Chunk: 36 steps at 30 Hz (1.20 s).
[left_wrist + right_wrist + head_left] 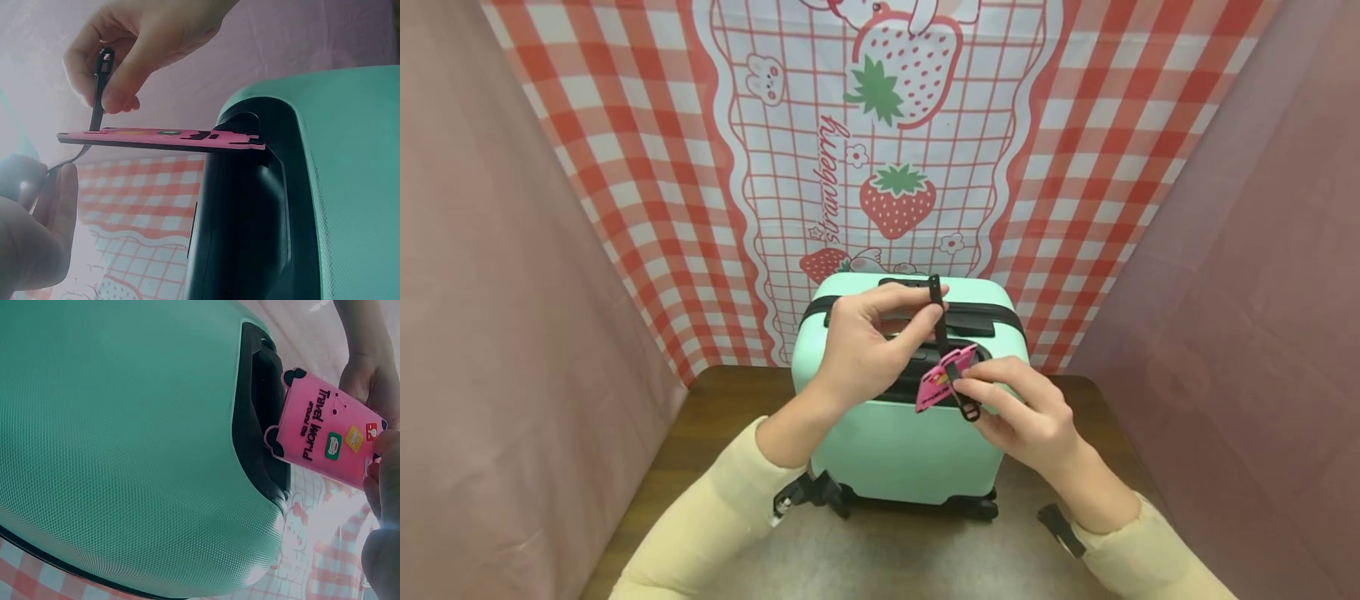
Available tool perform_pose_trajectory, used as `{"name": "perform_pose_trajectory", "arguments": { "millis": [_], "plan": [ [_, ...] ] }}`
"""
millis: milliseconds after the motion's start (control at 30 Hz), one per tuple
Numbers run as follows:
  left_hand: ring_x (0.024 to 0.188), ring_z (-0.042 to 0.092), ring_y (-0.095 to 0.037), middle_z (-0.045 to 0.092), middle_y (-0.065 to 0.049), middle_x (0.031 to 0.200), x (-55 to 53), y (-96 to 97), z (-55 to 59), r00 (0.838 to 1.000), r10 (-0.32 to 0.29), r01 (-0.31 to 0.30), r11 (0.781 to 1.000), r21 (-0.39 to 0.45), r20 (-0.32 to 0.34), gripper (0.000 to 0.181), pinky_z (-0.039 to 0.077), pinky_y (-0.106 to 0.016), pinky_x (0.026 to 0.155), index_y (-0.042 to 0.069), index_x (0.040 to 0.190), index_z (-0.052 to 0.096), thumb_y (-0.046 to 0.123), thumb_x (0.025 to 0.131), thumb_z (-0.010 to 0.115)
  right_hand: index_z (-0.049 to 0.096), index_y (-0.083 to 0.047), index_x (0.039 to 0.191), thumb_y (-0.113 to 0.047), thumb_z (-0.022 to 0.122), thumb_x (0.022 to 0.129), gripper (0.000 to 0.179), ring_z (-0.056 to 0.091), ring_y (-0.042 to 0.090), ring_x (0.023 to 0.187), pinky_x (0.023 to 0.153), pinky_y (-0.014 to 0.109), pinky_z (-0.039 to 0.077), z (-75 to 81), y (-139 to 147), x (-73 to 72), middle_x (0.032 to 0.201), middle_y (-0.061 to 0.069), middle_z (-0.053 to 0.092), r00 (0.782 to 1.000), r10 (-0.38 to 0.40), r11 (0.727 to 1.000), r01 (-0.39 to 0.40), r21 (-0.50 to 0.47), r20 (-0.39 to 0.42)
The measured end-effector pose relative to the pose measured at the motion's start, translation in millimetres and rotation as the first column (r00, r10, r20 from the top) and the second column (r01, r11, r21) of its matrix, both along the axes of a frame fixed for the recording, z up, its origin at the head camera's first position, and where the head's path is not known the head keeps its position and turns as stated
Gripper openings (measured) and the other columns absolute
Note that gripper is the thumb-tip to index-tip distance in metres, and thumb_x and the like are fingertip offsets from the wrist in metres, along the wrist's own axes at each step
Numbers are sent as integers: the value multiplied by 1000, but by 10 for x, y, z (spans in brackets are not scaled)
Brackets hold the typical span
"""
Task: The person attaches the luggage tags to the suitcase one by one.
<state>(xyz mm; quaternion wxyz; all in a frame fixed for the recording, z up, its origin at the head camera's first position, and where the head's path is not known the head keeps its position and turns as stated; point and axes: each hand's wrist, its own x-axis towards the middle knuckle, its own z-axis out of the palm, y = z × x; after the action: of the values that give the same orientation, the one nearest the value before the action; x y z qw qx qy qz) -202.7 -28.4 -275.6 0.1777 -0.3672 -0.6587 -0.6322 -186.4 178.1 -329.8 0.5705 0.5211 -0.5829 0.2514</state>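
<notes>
A pink luggage tag (931,392) with "Travel World" lettering and small printed patches is held above the black top handle of a mint-green suitcase (910,454). Its black strap (941,330) passes through the tag. My left hand (867,343) pinches the strap's free end between thumb and fingers. On the other side of the tag, my right hand (1028,407) pinches the strap close to its buckle end (106,59). In the right wrist view, the tag (322,428) tilts beside the handle recess, and the right fingertips partly cover its edge.
The suitcase stands on a brown wooden table (715,417). Behind it hangs a red-and-white checked cloth (647,150) with strawberry prints. Pink curtains (512,292) border both sides. A black band (992,317) crosses the suitcase top.
</notes>
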Motion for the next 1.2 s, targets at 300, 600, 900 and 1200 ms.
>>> {"name": "perform_pose_trajectory", "arguments": {
  "millis": [300,600,900,1200],
  "plan": [
    [84,80,-37,79,-25,111,-96,8,18,1000,12,-12,1000,-20,3,20,67,-33,77,-8,115,78,-2,97,73,73,5,79,-11,70,102,28,65,30,71,68,38,57,47,-23,-45,80,18,74,991,-57,998,54,-27,-123],
    [88,80,-36,79,-25,109,-236,-83,-2,999,34,-33,999,-41,28,28,67,-34,80,-6,125,75,0,98,72,68,8,74,-12,76,98,32,63,35,73,106,23,56,82,-66,-16,80,23,68,997,13,983,-27,-179,-78],
    [102,79,-23,81,-11,116,-435,-492,-74,954,281,-298,928,-223,-103,27,66,-30,86,7,123,80,12,97,78,63,8,73,-10,76,97,33,66,35,74,103,23,58,87,-16,-9,82,27,69,999,10,972,-18,-233,-37],
    [118,74,-31,79,-13,124,-606,-805,-292,864,451,-501,732,-461,-223,33,62,-49,99,7,124,80,22,95,82,68,8,76,-14,79,97,32,72,30,77,99,21,58,-4,62,-8,83,26,73,999,9,971,3,-238,48]
  ]
}}
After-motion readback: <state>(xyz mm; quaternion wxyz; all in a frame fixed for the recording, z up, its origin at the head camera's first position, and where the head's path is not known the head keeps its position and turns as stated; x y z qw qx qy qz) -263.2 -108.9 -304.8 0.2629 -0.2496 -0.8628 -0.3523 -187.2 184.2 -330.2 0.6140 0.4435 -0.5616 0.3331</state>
